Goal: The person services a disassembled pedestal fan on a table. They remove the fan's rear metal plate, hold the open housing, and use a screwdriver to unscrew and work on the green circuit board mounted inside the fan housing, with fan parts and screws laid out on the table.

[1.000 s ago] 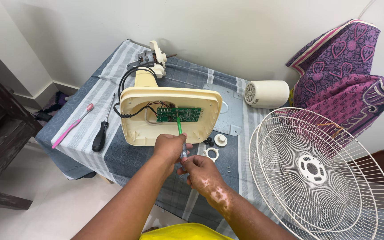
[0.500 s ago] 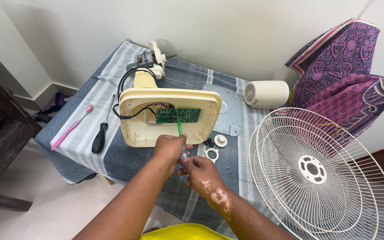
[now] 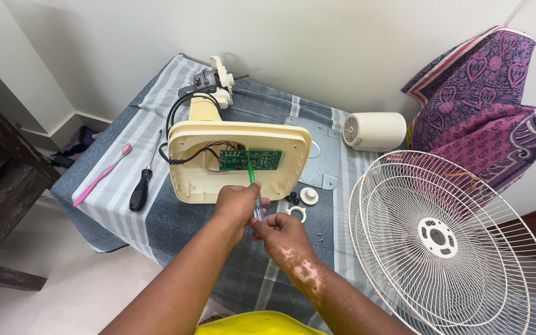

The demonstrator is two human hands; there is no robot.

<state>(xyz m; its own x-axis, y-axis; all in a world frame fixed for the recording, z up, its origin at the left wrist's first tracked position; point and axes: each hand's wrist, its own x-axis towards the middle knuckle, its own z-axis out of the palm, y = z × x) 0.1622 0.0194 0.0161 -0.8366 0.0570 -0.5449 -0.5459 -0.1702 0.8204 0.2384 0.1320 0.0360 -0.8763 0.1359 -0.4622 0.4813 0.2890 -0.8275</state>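
Left hand and right hand both grip a green-tipped screwdriver, tip on the green circuit board inside the cream fan base on the worktop.

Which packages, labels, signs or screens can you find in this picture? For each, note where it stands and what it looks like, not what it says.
No packages, signs or screens are in view.
Nearest to a label: the green circuit board, a flat rectangle with small white markings, set inside the open cream fan base on the table, just beyond the left hand and right hand, which hold a green-handled screwdriver to it.
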